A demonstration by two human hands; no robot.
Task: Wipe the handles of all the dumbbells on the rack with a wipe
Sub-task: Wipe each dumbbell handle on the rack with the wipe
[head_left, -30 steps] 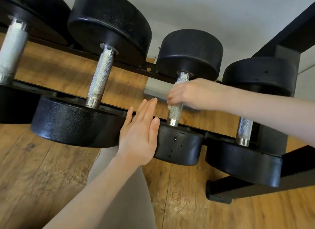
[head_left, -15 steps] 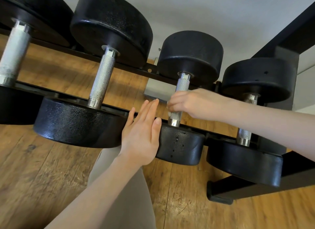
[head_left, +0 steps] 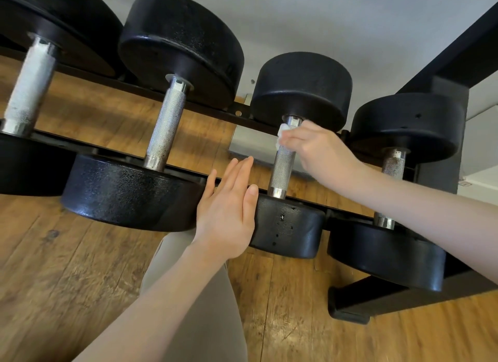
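Several black dumbbells with knurled metal handles lie across a black rack. My right hand pinches a small white wipe against the top of the third dumbbell's handle, just under its far weight. My left hand is flat with straight fingers, resting against the near weight of that same dumbbell. To the left are a bigger dumbbell's handle and a whitish handle. A smaller dumbbell's handle lies at the right, partly behind my right forearm.
Wooden floor shows under and before the rack. The rack's black upright and foot stand at the right. A grey metal plate lies behind the third dumbbell. My beige-clad leg is below my left arm.
My right hand has slid with the wipe from the lower end of the third handle up to its top. My left hand has stayed against the near weight.
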